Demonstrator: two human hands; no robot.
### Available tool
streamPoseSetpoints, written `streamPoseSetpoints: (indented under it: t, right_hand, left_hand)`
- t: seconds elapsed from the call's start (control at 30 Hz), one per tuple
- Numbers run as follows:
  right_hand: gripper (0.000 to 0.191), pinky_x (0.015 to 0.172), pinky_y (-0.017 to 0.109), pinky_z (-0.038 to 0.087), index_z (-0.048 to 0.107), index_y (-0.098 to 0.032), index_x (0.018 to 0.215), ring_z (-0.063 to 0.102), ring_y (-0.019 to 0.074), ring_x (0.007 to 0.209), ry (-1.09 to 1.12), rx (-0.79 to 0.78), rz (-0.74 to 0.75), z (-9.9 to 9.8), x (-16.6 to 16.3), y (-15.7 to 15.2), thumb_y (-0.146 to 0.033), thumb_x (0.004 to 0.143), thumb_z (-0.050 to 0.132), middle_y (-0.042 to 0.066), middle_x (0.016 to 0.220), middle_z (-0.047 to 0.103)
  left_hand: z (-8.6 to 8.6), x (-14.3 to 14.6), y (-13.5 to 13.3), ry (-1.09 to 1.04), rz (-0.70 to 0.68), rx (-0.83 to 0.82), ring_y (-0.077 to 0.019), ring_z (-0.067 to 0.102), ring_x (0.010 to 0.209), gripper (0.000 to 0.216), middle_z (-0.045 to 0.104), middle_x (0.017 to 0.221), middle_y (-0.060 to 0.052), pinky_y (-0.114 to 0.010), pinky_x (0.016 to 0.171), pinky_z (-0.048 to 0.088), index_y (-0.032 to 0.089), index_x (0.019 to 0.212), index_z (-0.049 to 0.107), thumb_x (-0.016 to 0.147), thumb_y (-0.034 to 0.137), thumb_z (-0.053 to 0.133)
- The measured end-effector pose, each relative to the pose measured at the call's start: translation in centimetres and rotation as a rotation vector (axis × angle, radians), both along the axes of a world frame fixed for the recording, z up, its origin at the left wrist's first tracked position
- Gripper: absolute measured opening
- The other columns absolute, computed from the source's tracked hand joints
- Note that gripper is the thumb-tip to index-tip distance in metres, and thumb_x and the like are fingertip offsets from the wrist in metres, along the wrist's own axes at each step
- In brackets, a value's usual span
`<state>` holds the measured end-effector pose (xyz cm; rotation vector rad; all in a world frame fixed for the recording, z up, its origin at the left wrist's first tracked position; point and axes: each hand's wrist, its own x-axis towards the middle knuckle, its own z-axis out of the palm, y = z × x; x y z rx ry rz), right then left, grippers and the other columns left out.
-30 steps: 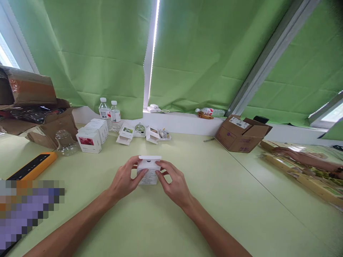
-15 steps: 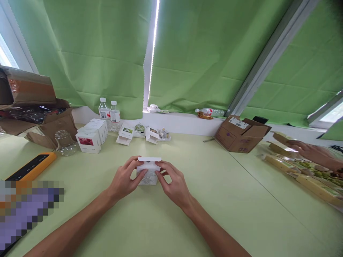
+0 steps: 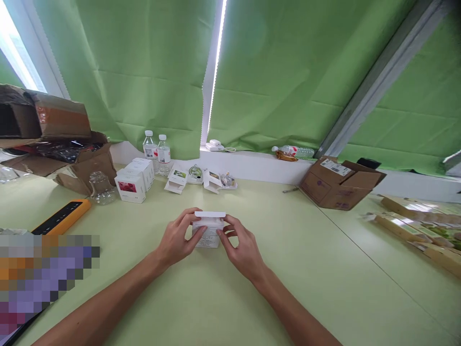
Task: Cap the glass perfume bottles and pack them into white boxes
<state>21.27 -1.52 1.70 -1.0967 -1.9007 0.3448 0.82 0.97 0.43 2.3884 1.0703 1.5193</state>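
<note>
A small white carton (image 3: pixel 208 236) stands upright on the pale green table, with fine print on the side facing me and its top flap raised. My left hand (image 3: pixel 182 238) grips its left side, thumb on the printed face and fingers up by the flap. On the opposite side my right hand (image 3: pixel 243 245) holds it in the same way, thumb against the front. What lies inside the carton is hidden. Beyond it are two opened white boxes, one (image 3: pixel 177 178) beside a tray with a green round item (image 3: pixel 195 173), the other (image 3: pixel 212 179) near a tray with a clear ornament (image 3: pixel 227 179).
At the back left are white boxes (image 3: pixel 131 186), two water bottles (image 3: pixel 163 154), a clear jar (image 3: pixel 102 188) and torn cardboard boxes (image 3: pixel 65 115). An orange power strip (image 3: pixel 65 216) lies left. A brown carton (image 3: pixel 338 183) and yellowish packages (image 3: pixel 403 223) are on the right.
The view has swung slightly left, so everything appears shifted right. The carton's flap sits a little lower over its opening. Another person's hand at the far right is out of sight now.
</note>
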Motion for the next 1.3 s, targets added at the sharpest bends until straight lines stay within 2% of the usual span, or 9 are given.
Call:
streamPoseSetpoints:
  t: [0.13, 0.23, 0.4, 0.5, 0.63, 0.77, 0.9, 1.13, 1.3]
  right_hand:
    - [0.034, 0.072, 0.033, 0.058, 0.044, -0.025, 0.124, 0.067, 0.0166, 0.078, 0.005, -0.049, -0.017, -0.1, 0.0, 0.0, -0.032, 0.092, 0.051, 0.005, 0.111, 0.065]
    - [0.046, 0.070, 0.033, 0.059, 0.037, -0.026, 0.134, 0.068, 0.0172, 0.078, 0.021, -0.054, -0.030, -0.2, 0.0, 0.0, -0.034, 0.091, 0.051, 0.008, 0.118, 0.063]
    - [0.060, 0.069, 0.035, 0.060, 0.026, -0.026, 0.145, 0.069, 0.0187, 0.078, 0.014, -0.041, -0.032, -0.3, -0.1, 0.1, -0.037, 0.092, 0.050, 0.012, 0.122, 0.062]
    - [0.057, 0.071, 0.034, 0.060, 0.028, -0.028, 0.145, 0.069, 0.0172, 0.078, -0.012, -0.033, -0.024, -0.2, -0.1, 0.1, -0.034, 0.093, 0.049, 0.009, 0.122, 0.062]
    - [0.050, 0.071, 0.033, 0.059, 0.034, -0.028, 0.141, 0.068, 0.0162, 0.077, -0.012, -0.034, -0.023, -0.1, -0.1, -0.1, -0.032, 0.093, 0.048, 0.007, 0.121, 0.062]
    - [0.041, 0.069, 0.032, 0.059, 0.042, -0.026, 0.133, 0.067, 0.0162, 0.074, -0.023, -0.019, -0.015, -0.2, 0.0, -0.1, -0.030, 0.093, 0.048, 0.005, 0.107, 0.066]
    - [0.037, 0.067, 0.032, 0.058, 0.048, -0.025, 0.129, 0.067, 0.0161, 0.072, -0.028, 0.001, -0.013, -0.3, 0.1, 0.0, -0.029, 0.092, 0.048, 0.006, 0.102, 0.067]
    - [0.037, 0.068, 0.032, 0.058, 0.049, -0.025, 0.128, 0.066, 0.0163, 0.075, -0.045, 0.003, 0.000, 0.0, 0.1, -0.1, -0.029, 0.092, 0.048, 0.006, 0.103, 0.067]
    - [0.036, 0.067, 0.032, 0.058, 0.051, -0.024, 0.126, 0.066, 0.0158, 0.073, -0.031, 0.032, 0.010, 0.1, 0.0, 0.0, -0.031, 0.091, 0.050, 0.007, 0.107, 0.066]
  left_hand:
    - [-0.1, 0.1, -0.1, -0.067, -0.018, -0.034, -0.0169, 0.064, 0.099, 0.031, 0.059, 0.117, -0.008, -0.031, 0.077, 0.058, 0.023, 0.113, 0.043, 0.087, 0.025, 0.059]
    - [-0.4, 0.3, -0.2, -0.122, 0.008, -0.045, -0.0168, 0.066, 0.094, 0.044, 0.058, 0.117, -0.009, -0.033, 0.076, 0.059, 0.022, 0.120, 0.037, 0.085, 0.027, 0.062]
    - [-0.7, 0.3, -0.1, -0.148, 0.012, -0.034, -0.0179, 0.066, 0.097, 0.049, 0.054, 0.123, -0.011, -0.033, 0.075, 0.060, 0.023, 0.125, 0.034, 0.085, 0.030, 0.062]
    - [-0.4, 0.2, 0.0, -0.103, 0.022, -0.042, -0.0165, 0.066, 0.094, 0.053, 0.056, 0.123, -0.010, -0.033, 0.077, 0.060, 0.024, 0.130, 0.032, 0.086, 0.030, 0.061]
    - [0.1, 0.0, -0.1, -0.006, 0.023, -0.069, -0.0154, 0.065, 0.091, 0.037, 0.061, 0.115, -0.007, -0.030, 0.075, 0.059, 0.024, 0.122, 0.043, 0.089, 0.029, 0.056]
    - [0.2, -0.1, -0.1, 0.038, -0.001, -0.061, -0.0163, 0.063, 0.093, 0.027, 0.061, 0.112, -0.008, -0.030, 0.074, 0.056, 0.023, 0.115, 0.048, 0.090, 0.026, 0.054]
    - [0.0, -0.1, 0.0, 0.051, -0.019, -0.059, -0.0166, 0.061, 0.095, 0.028, 0.060, 0.114, -0.009, -0.029, 0.074, 0.055, 0.022, 0.117, 0.049, 0.090, 0.025, 0.054]
    - [0.2, -0.1, -0.1, 0.084, 0.004, -0.033, -0.0171, 0.063, 0.094, 0.032, 0.060, 0.112, -0.009, -0.027, 0.069, 0.055, 0.023, 0.115, 0.049, 0.086, 0.032, 0.059]
    - [0.4, -0.2, 0.0, 0.082, -0.014, -0.010, -0.0168, 0.064, 0.094, 0.032, 0.060, 0.112, -0.008, -0.028, 0.073, 0.055, 0.023, 0.114, 0.050, 0.085, 0.031, 0.061]
